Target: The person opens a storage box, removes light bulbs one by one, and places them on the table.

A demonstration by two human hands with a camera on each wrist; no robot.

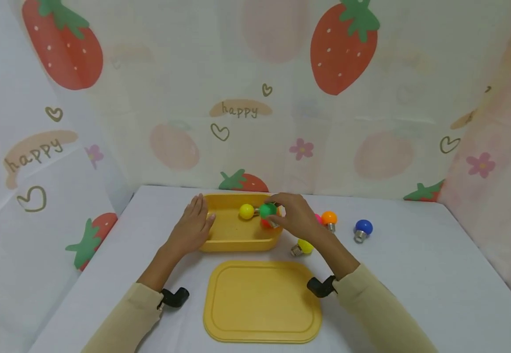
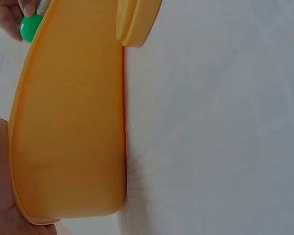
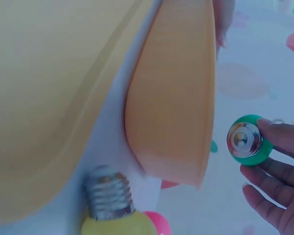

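Green bulb [image 1: 267, 211] sits in our right hand [image 1: 297, 215], over the container's right end

We pinch the green bulb between the thumb and fingertips of our right hand. Both wrist views show it past the rim on the upper side, so we judge it to be above the open container [image 1: 229, 229] rather than set down in it. Our right hand is much the nearer one; our left hand [image 1: 191, 228] is at the opposite end, its fingers straight against the wall and its thumb at the rim, with no bulb in its grasp.

The bulb's long axis is what matters most here. Its metal cap [image 3: 243, 140] faces our right wrist camera, while the round globe points away from it; from the left wrist, the cap angles down towards the table. The container's own long side runs left to right before us.

Directly about the held bulb, a yellow bulb [image 1: 246, 212] lies to its left inside, and a red bulb [image 1: 265, 223] shows partly beneath it. Outside, to the right, lie an orange bulb [image 1: 329, 217] and a blue bulb [image 1: 363, 227]; the lid [image 1: 261, 301] is flat on the table [image 1: 431, 274], nearer us.
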